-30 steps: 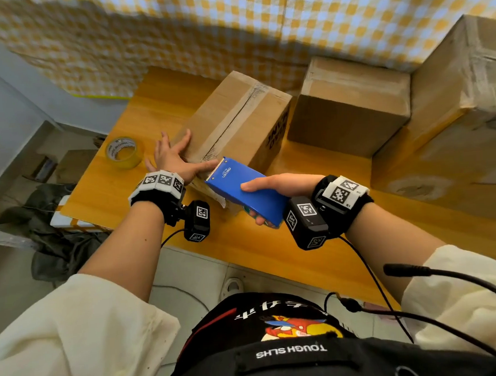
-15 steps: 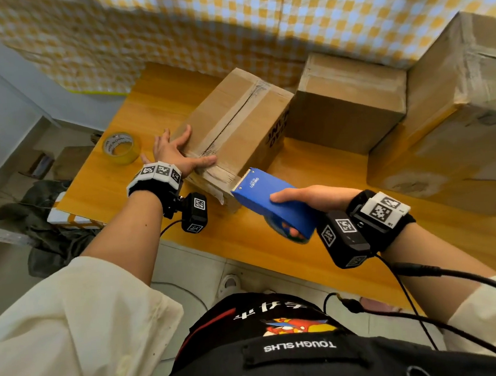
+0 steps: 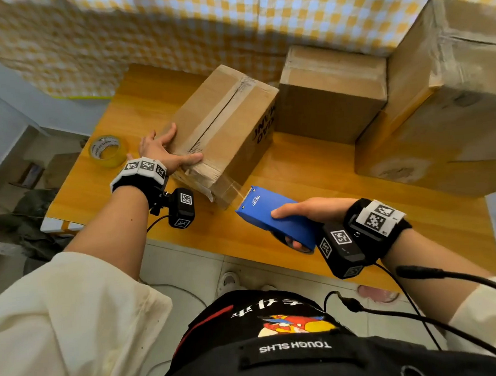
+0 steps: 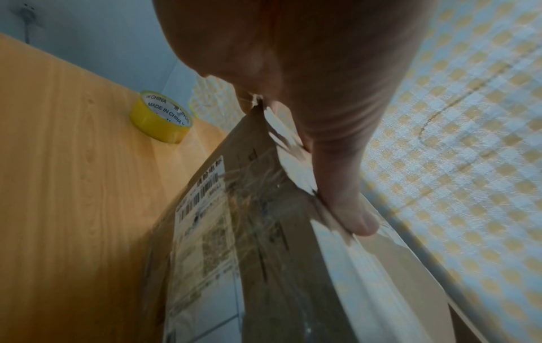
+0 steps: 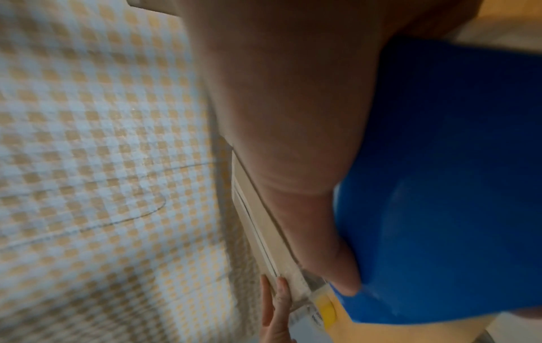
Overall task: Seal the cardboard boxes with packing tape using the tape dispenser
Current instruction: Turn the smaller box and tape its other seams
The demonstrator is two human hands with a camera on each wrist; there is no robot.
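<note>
A brown cardboard box [image 3: 224,125] lies at an angle on the orange wooden table [image 3: 313,171], its top seam running away from me. My left hand [image 3: 162,149] lies flat on its near left corner, thumb [image 4: 352,218] pressing on the top edge over shiny tape. My right hand [image 3: 307,213] grips the blue tape dispenser [image 3: 275,218], held just off the box's near end. A clear strip of tape [image 3: 235,188] stretches from the dispenser's front to the box end. The right wrist view shows the blue dispenser [image 5: 440,185] under my thumb.
A yellow tape roll [image 3: 106,149] lies on the table left of the box, also seen as the roll [image 4: 161,120] from the left wrist. Two more cardboard boxes, one [image 3: 331,94] mid-back and a large one [image 3: 446,100] at right, stand against a checked curtain.
My right hand has pulled the dispenser down off the box's near edge and back to the right, drawing tape out. The left hand has stayed pressed on the box.
</note>
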